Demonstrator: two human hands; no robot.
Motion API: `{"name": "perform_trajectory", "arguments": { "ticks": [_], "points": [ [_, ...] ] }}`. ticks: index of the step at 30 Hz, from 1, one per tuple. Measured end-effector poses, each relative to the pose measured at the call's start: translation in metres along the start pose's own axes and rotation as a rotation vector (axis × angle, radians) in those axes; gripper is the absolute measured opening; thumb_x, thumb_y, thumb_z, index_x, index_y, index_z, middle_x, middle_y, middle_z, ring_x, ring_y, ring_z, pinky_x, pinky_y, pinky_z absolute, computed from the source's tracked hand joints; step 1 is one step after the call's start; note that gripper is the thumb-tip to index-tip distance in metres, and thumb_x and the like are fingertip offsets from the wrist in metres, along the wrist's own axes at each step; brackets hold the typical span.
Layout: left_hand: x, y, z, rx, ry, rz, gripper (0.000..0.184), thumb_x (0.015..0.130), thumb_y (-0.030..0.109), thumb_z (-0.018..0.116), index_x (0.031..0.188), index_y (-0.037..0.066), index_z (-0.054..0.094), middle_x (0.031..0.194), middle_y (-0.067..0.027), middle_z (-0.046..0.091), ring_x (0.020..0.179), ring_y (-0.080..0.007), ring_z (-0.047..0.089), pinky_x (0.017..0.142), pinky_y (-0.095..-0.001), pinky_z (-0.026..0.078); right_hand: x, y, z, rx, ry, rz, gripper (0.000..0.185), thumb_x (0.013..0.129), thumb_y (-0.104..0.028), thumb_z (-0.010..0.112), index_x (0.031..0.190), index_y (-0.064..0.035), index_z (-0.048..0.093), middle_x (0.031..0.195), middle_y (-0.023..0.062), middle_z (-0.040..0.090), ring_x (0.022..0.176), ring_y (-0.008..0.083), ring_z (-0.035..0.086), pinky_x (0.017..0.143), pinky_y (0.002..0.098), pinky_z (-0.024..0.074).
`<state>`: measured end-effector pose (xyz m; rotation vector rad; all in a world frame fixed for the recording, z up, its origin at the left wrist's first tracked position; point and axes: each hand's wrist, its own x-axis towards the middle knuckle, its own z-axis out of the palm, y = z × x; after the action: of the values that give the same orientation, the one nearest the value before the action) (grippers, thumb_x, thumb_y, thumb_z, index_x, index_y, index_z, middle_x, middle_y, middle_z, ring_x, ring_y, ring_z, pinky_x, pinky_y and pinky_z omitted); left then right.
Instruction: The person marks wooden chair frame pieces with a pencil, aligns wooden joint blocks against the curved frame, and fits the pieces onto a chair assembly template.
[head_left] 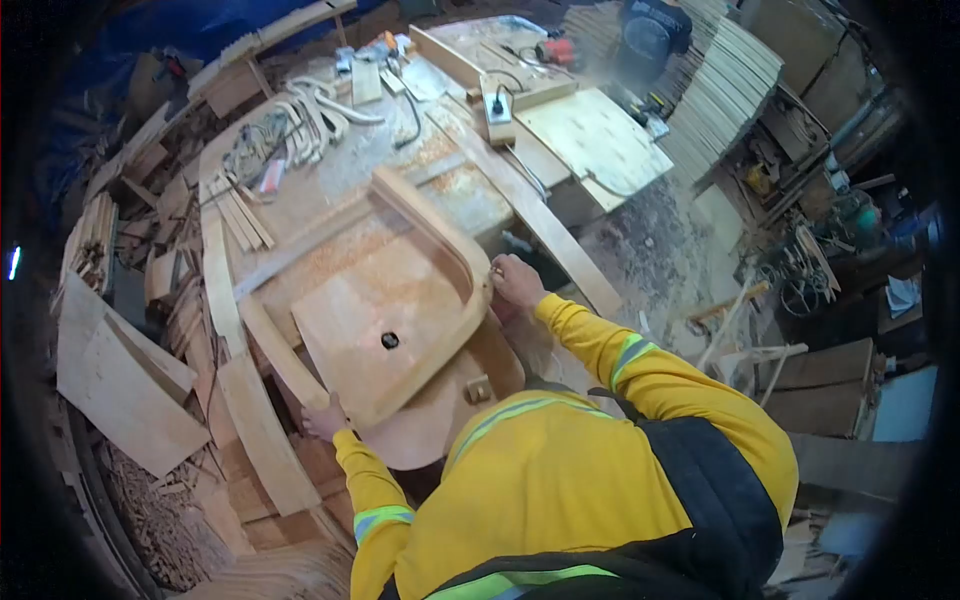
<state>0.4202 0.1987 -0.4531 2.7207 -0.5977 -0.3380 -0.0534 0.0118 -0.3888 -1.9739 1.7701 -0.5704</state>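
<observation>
Wooden frame (pixel 447 228) lies between lower left hand (pixel 323 417) and apparently curled right hand (pixel 518 281).

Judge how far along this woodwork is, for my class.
Seemingly done: the curved rail is bent to shape, and the panel beside it is cut. In hand: the right hand is at the rail's bend, the left hand at one end of a wooden strip. Left: perhaps clearing the sawdust; I can't tell whether the joints are fixed.
</observation>
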Motion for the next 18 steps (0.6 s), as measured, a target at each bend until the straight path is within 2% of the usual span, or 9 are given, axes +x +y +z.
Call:
{"name": "perform_trajectory", "arguments": {
  "ticks": [2,6,9,10,13,14,15,17,18],
  "points": [
    [0.003,0.001,-0.003,-0.008,0.011,0.007,0.094,0.070,0.044,0.087,0.141,-0.002,0.044,0.137,-0.0234,0.050,0.132,-0.0417,0.043,0.113,-0.0500,0.039,0.035,-0.010,0.005,-0.111,-0.066,0.030,0.050,0.094,-0.051,0.061,0.116,-0.0061,0.061,0.113,0.0247,0.063,0.108,0.0424,0.064,0.088,0.0482,0.0535],
    [0.018,-0.006,0.010,0.038,-0.030,-0.015,0.094,0.063,0.033,0.090,0.139,0.000,0.046,0.136,-0.0237,0.051,0.131,-0.0419,0.046,0.112,-0.0510,0.041,0.080,-0.015,0.024,-0.193,-0.259,0.020,0.078,0.084,-0.059,0.071,0.124,0.0058,0.052,0.123,0.0293,0.056,0.109,0.0438,0.064,0.093,0.0474,0.0537],
    [0.020,-0.004,0.008,0.050,-0.028,-0.056,0.093,0.065,0.031,0.089,0.140,0.003,0.043,0.136,-0.0266,0.050,0.127,-0.0437,0.050,0.110,-0.0486,0.044,0.095,-0.018,0.032,-0.272,-0.283,-0.001,0.063,0.084,-0.048,0.072,0.116,0.0039,0.062,0.115,0.0272,0.066,0.105,0.0400,0.068,0.089,0.0465,0.0560],
    [0.014,0.001,0.003,0.047,-0.028,-0.066,0.085,0.065,0.025,0.086,0.137,0.003,0.047,0.132,-0.0260,0.053,0.122,-0.0415,0.054,0.107,-0.0476,0.046,0.098,-0.019,0.033,-0.263,-0.297,0.022,0.060,0.083,-0.047,0.073,0.114,0.0035,0.064,0.112,0.0265,0.067,0.103,0.0392,0.069,0.088,0.0462,0.0565],
    [0.035,-0.018,0.020,0.033,-0.046,0.089,0.085,0.061,0.024,0.088,0.132,-0.005,0.052,0.131,-0.0253,0.057,0.121,-0.0418,0.055,0.108,-0.0472,0.045,0.112,-0.016,0.022,-0.309,-0.376,0.029,0.050,0.080,-0.041,0.075,0.105,0.0021,0.071,0.104,0.0244,0.072,0.097,0.0369,0.072,0.086,0.0452,0.0578],
    [0.041,-0.031,0.028,-0.134,-0.004,0.146,0.083,0.063,0.023,0.086,0.133,-0.006,0.053,0.129,-0.0255,0.059,0.120,-0.0424,0.057,0.107,-0.0471,0.046,0.119,-0.018,0.026,-0.327,-0.409,0.002,0.046,0.079,-0.039,0.075,0.100,0.0015,0.074,0.102,0.0237,0.073,0.095,0.0363,0.073,0.084,0.0450,0.0583],
    [0.041,-0.032,0.026,-0.145,0.157,0.199,0.079,0.066,0.022,0.085,0.132,-0.006,0.053,0.130,-0.0252,0.059,0.121,-0.0420,0.056,0.106,-0.0467,0.046,0.131,0.005,0.056,-0.368,-0.379,0.000,0.041,0.077,-0.037,0.076,0.096,-0.0004,0.076,0.097,0.0220,0.074,0.090,0.0369,0.073,0.081,0.0455,0.0588],
    [0.023,-0.007,-0.033,-0.094,0.130,0.161,0.078,0.069,0.020,0.083,0.135,-0.006,0.050,0.133,-0.0266,0.057,0.123,-0.0410,0.056,0.106,-0.0445,0.046,0.110,-0.021,0.016,-0.223,-0.484,0.090,0.044,0.075,-0.040,0.077,0.098,-0.0025,0.075,0.099,0.0214,0.074,0.091,0.0394,0.072,0.081,0.0473,0.0578],
    [0.028,-0.011,-0.044,-0.110,0.178,0.187,0.077,0.069,0.021,0.084,0.133,-0.006,0.050,0.131,-0.0268,0.058,0.122,-0.0414,0.056,0.105,-0.0440,0.046,0.097,-0.008,0.028,-0.156,-0.343,0.009,0.050,0.075,-0.042,0.078,0.099,0.0004,0.072,0.101,0.0241,0.072,0.095,0.0418,0.070,0.084,0.0483,0.0565]
  ]
}}
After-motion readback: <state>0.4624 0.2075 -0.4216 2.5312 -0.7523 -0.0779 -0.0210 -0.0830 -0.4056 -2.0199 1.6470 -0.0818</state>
